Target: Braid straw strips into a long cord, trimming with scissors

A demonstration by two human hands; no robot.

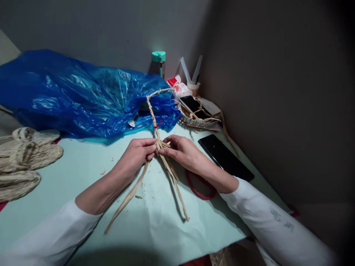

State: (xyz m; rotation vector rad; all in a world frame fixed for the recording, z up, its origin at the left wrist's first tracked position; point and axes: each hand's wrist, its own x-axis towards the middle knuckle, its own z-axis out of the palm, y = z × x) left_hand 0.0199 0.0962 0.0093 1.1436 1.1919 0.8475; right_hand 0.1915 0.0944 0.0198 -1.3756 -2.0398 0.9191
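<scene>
A pale straw-coloured braid (151, 111) runs up from between my hands, bends, and reaches toward the back of the table. A small red tie (157, 125) is on it just above my fingers. My left hand (138, 150) pinches the strands at the braid's lower end, and one long loose strand (128, 199) hangs from it toward the front left. From the other side my right hand (181, 149) grips more strands between thumb and fingers. Several loose strands (177, 188) trail below it to the front right.
A large blue plastic bag (83, 92) fills the back left. Bundles of braided fibre (30, 159) lie at the left edge. At right are a black tablet-like slab (226, 157), a red ring-shaped handle (203, 196) and a basket (198, 123) holding a phone (191, 105). A green-lidded bottle (158, 59) stands behind.
</scene>
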